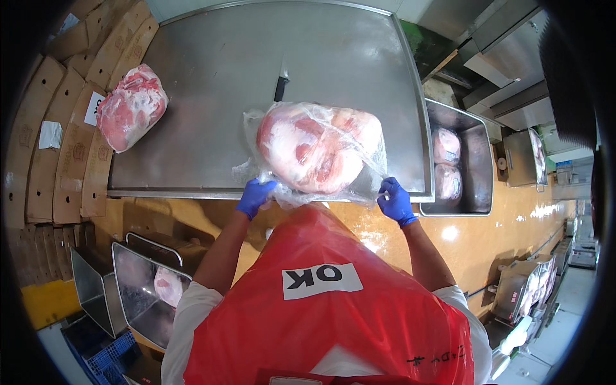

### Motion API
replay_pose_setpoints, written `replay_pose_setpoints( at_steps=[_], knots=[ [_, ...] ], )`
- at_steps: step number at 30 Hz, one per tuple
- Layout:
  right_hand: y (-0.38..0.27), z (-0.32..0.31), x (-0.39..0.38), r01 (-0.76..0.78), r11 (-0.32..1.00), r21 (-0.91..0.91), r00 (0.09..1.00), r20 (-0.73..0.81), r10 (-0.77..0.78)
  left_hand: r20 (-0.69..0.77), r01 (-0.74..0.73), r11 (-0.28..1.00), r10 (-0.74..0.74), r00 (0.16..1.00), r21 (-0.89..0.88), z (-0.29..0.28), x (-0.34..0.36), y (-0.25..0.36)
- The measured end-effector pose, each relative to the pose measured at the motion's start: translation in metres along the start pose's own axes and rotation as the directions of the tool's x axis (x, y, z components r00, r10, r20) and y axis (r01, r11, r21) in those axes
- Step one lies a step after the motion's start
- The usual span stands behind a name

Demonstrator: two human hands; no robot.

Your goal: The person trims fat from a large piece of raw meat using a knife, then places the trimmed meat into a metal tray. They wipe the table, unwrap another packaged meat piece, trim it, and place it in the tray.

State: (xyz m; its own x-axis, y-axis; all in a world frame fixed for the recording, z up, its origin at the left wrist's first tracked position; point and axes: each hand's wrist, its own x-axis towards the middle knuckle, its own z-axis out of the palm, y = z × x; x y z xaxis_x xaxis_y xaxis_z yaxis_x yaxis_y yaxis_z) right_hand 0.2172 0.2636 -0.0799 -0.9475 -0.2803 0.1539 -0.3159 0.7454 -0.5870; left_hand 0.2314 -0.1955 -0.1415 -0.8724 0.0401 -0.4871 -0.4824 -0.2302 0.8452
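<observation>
Left hand [256, 197] at eight o'clock, right hand [396, 202] at four, both closed, pinching clear plastic [373, 160] around big meat [308, 151]; white apron label [323, 281], black letters, at six.

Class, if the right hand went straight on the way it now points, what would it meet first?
The right hand would first meet the clear plastic film at its fingertips, then probably the large piece of meat beyond, though one view leaves depth unclear.
</observation>
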Motion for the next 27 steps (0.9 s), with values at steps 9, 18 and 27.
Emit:
replay_pose_setpoints(
  at_steps=[9,18,27],
  knots=[
    [-0.088,-0.019,0.097,0.138,0.987,-0.079,0.975,-0.166,-0.149,0.164,0.217,0.930,-0.174,0.971,-0.296,0.016,-0.005,0.013],
    [-0.058,0.019,0.114,0.093,0.983,-0.156,0.950,-0.282,-0.134,-0.117,0.091,0.934,-0.054,0.992,0.346,-0.015,-0.012,0.007],
    [0.021,0.049,0.076,-0.543,0.327,0.774,0.789,0.335,0.515,-0.064,0.172,0.985,-0.173,0.983,-0.016,0.001,-0.027,0.012]
  ],
)
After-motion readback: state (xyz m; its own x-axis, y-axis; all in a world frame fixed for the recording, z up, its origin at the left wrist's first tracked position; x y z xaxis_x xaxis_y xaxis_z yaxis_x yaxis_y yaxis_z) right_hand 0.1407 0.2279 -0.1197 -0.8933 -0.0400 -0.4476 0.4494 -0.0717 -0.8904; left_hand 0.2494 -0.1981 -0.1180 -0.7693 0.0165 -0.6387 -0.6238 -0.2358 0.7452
